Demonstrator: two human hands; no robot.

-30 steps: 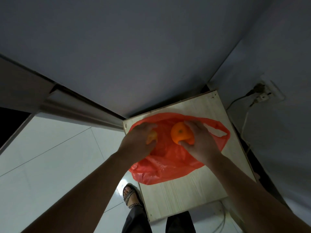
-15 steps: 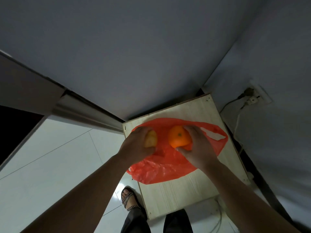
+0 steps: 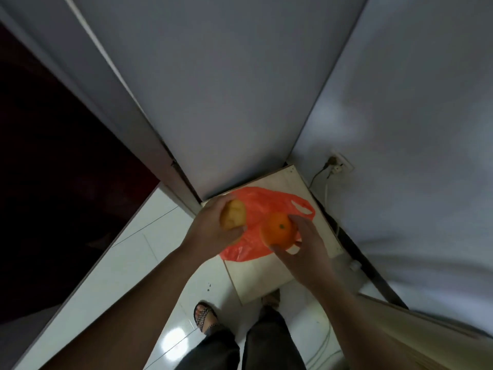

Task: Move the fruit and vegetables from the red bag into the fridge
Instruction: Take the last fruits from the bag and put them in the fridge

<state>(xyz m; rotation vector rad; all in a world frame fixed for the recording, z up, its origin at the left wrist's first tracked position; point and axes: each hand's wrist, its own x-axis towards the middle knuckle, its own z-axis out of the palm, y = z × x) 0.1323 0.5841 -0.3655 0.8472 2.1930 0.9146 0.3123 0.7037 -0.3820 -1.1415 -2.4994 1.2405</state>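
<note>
Orange (image 3: 278,229) up in right hand (image 3: 302,252), fingers wrapped round it, above red bag (image 3: 262,206). Yellowish fruit (image 3: 233,218) clutched in left hand (image 3: 210,231). Bag lies flat on wooden board (image 3: 260,273), w/ wall socket (image 3: 338,164) nearby.

Grey walls (image 3: 226,89), glossy white tile floor (image 3: 128,268) (reflecting light), wall socket (image 3: 340,165)

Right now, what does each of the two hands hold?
Left hand: closed on a yellowish fruit.
Right hand: closed on an orange.
</note>
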